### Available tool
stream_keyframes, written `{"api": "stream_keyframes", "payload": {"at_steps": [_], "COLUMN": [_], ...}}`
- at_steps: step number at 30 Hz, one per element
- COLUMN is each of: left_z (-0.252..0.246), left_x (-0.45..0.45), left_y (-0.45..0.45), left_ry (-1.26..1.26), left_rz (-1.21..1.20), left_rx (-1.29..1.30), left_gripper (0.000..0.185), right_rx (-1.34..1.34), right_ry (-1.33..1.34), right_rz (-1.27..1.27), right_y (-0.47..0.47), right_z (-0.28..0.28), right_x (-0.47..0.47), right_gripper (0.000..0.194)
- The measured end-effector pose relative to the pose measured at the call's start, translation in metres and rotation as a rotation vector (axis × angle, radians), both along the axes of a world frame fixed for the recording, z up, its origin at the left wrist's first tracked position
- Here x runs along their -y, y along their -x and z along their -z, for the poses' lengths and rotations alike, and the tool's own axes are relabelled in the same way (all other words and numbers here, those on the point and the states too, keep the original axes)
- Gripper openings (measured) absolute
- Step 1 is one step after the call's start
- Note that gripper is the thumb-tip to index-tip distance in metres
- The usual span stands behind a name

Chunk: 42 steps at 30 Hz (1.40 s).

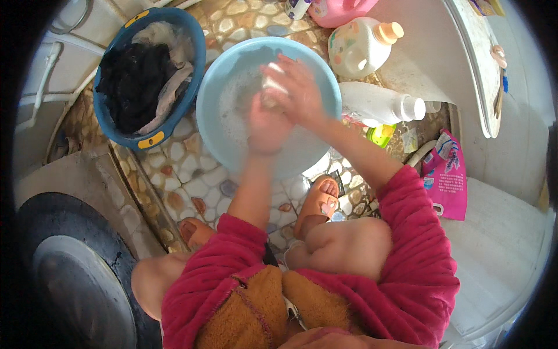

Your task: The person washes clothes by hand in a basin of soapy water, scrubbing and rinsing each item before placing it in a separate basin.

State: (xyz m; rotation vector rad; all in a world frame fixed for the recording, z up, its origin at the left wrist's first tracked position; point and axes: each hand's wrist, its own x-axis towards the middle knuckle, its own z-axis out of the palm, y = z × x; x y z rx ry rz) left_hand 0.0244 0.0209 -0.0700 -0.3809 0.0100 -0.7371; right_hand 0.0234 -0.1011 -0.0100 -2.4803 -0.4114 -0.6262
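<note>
A round light-blue plastic basin with cloudy, sudsy water stands on the floor before me. Over its middle, both my hands are together and blurred by motion. They are closed around a small white piece, probably cloth, mostly hidden by the fingers. My right hand lies over its top and far side. Closer to me, my left hand grips it from below and the left.
A dark-blue tub of black and pale clothes stands left. On the right are a cream detergent bottle, a white bottle on its side, a pink jug and a magenta pouch. A black round lid-like object is lower left.
</note>
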Motion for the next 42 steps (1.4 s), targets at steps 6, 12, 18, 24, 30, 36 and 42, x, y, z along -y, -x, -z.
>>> {"api": "stream_keyframes", "payload": {"at_steps": [6, 12, 18, 24, 30, 36, 42], "left_z": [-0.027, -0.055, -0.038, -0.050, -0.028, -0.047, -0.053], "left_x": [0.006, 0.006, -0.005, -0.004, 0.004, 0.001, 0.000], "left_y": [-0.007, -0.014, -0.009, -0.010, -0.003, -0.007, -0.018], "left_ry": [-0.174, -0.391, -0.478, -0.584, -0.650, -0.534, -0.488], "left_rz": [0.011, -0.073, -0.119, -0.214, -0.329, -0.221, -0.201], "left_rx": [-0.043, -0.017, -0.056, 0.072, 0.245, 0.111, 0.022], "left_gripper": [0.054, 0.063, 0.063, 0.057, 0.061, 0.058, 0.052], "right_rx": [-0.024, -0.025, -0.131, 0.022, -0.174, -0.083, -0.050], "right_ry": [-0.101, -0.160, -0.202, 0.040, -0.186, -0.128, -0.175], "right_rz": [-0.066, 0.052, -0.108, -0.164, 0.125, -0.016, -0.042], "right_y": [0.028, 0.019, 0.019, 0.030, -0.019, 0.013, 0.028], "right_z": [-0.017, -0.021, -0.033, -0.037, -0.031, -0.021, -0.004], "right_x": [-0.040, -0.029, -0.035, -0.047, -0.014, -0.026, -0.031], "right_gripper": [0.039, 0.038, 0.044, 0.046, 0.044, 0.044, 0.052]}}
